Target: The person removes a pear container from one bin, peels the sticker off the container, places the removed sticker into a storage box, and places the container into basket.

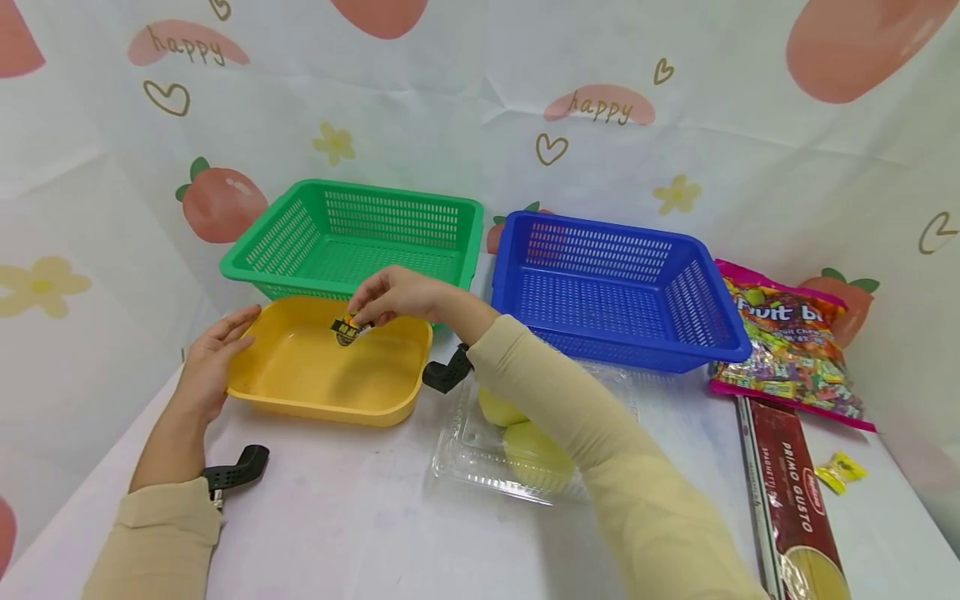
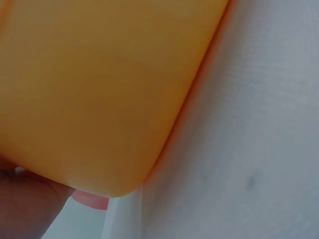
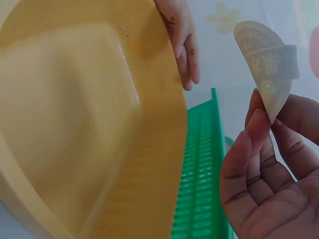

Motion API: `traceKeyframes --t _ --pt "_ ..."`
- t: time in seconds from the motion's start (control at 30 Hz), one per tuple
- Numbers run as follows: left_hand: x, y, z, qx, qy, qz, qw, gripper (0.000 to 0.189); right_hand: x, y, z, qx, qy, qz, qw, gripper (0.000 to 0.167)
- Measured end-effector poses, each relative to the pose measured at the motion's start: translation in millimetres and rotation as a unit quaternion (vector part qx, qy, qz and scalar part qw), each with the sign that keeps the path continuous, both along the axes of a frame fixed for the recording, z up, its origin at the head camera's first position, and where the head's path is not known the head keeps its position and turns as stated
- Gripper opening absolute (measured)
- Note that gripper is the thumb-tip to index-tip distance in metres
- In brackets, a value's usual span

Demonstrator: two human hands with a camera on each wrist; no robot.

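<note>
My right hand [image 1: 397,296] pinches a small printed label [image 1: 347,331] between thumb and fingers, above the yellow basin [image 1: 322,408]. In the right wrist view, the label's pale back [image 3: 266,64] shows, curled to a point at the fingertips, with printing showing through. My left hand [image 1: 213,358] rests against the left rim of the basin, its fingers extended along the outside. The left wrist view has the basin's outer wall [image 2: 99,99] close up, with part of the left hand [image 2: 30,204] at its lower corner.
Behind the basin stands a green basket [image 1: 390,192], with a blue basket [image 1: 600,346] to its right. A clear plastic box [image 1: 465,450] holds pale yellow-green round items [image 1: 528,442]. On the right lie a candy bag [image 1: 795,350], a spaghetti box [image 1: 795,500] and a yellow-wrapped candy [image 1: 842,472].
</note>
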State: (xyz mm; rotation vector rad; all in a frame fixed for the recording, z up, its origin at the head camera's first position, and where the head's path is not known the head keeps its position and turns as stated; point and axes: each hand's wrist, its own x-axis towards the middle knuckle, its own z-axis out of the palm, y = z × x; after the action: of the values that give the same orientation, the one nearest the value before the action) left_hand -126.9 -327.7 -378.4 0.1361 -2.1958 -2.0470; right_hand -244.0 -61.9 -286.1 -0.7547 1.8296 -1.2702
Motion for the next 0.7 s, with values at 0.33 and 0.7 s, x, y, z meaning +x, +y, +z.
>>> traceKeyframes --t 0.33,0.7 --pt "-2.5 2.9 1.1 -0.160 -0.016 0.034 0.9863 0.046 2.8 -8 -6.9 0.020 0.011 0.010 0.9997 0.020" --pt "-1.3 3.4 1.7 -0.197 -0.015 0.041 0.9795 0.046 9.7 -17 -7.6 0.045 0.012 0.013 0.9988 0.018"
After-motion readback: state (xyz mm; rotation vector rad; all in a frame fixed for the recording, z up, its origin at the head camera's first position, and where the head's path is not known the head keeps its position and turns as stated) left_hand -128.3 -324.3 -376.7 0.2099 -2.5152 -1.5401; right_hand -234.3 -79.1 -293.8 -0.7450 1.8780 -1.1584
